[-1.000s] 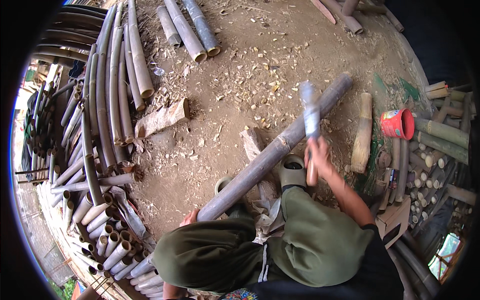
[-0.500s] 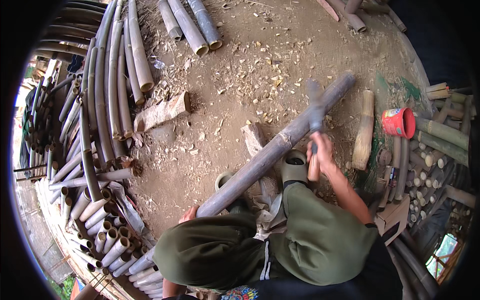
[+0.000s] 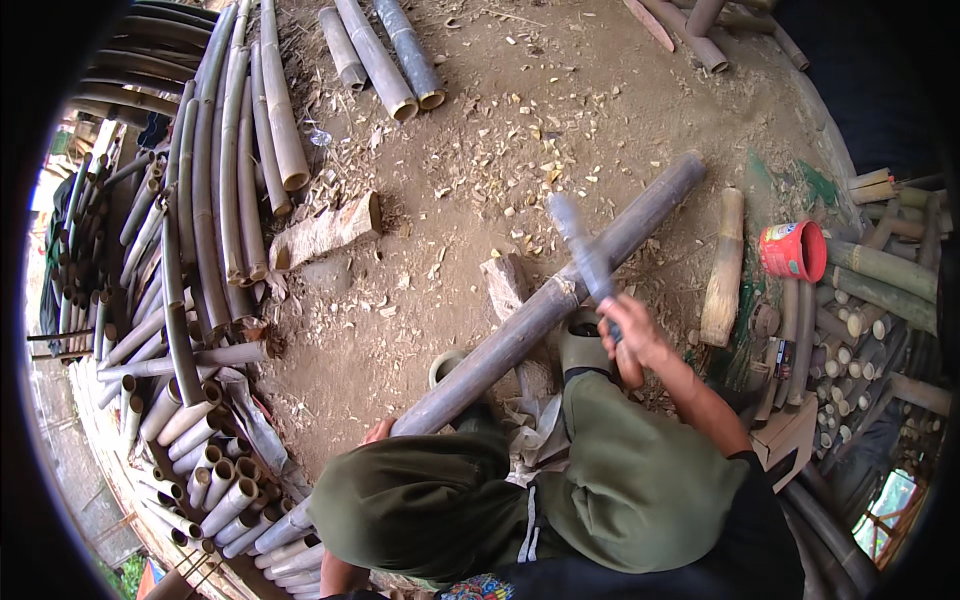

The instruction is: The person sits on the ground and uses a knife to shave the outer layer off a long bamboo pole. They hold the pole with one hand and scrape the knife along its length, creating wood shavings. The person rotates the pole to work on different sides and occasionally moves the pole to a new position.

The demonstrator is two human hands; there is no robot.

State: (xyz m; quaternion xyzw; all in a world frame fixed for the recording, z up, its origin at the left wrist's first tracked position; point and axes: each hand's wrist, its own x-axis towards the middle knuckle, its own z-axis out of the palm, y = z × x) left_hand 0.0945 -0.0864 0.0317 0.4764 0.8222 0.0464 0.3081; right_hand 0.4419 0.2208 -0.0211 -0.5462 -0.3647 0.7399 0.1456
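A thick grey-brown bamboo pole [image 3: 490, 362] slants from my left knee up to the far right, resting across a rough wood block [image 3: 504, 283]. My left hand [image 3: 378, 431] is at its near end; only a few fingers show, curled on the side of the pole, and my knee hides the rest. Closed around a wooden handle, my right hand [image 3: 638, 332] holds a machete [image 3: 577, 238]. Its blade is smeared by motion and crosses over the pole near a node. My two feet, in olive clogs [image 3: 585, 343], flank the block beneath the pole.
Long bamboo poles [image 3: 205, 170] and cut tubes [image 3: 235, 500] are stacked at left. A split log [image 3: 325, 232] lies left of centre among wood chips. At right are a short bamboo piece [image 3: 724, 270], a red bucket [image 3: 795, 252] and piled tubes [image 3: 850, 385].
My right hand has moved slightly down and left, and the machete blade has swung left across the pole. The pole's far end has dipped slightly; my left hand stays at its near end.
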